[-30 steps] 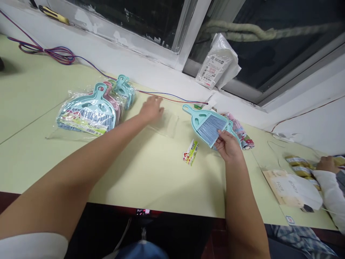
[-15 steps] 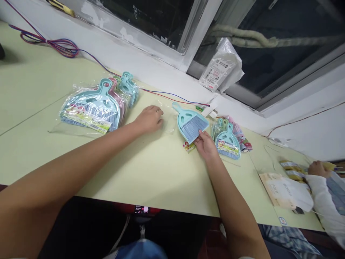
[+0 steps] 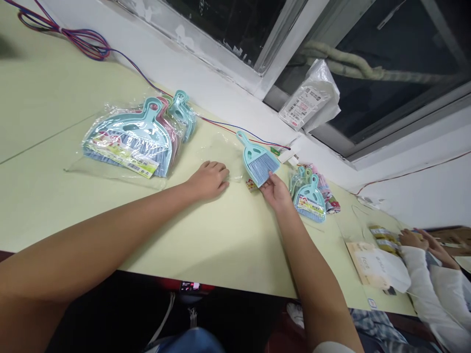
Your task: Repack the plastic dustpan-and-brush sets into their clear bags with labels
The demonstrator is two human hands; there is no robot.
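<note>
My right hand (image 3: 275, 192) grips a small turquoise brush and dustpan set (image 3: 258, 160) by its bristle end, handle pointing away toward the wall. My left hand (image 3: 209, 179) rests on the pale green table (image 3: 55, 196) with its fingers curled on the near edge of a clear plastic bag (image 3: 217, 149) that lies flat. A small printed label card (image 3: 251, 186) lies under the brush, between my two hands.
A pile of bagged dustpan sets (image 3: 132, 139) lies at the left. A smaller pile of sets (image 3: 311, 198) sits right of my right hand. Red and blue wires (image 3: 91, 46) run along the wall. Another person's hands (image 3: 415, 239) work at the far right beside paper packets (image 3: 375, 264).
My right hand has carried the brush set leftward from the small pile toward the clear bag. My left hand has drawn back toward me along the bag.
</note>
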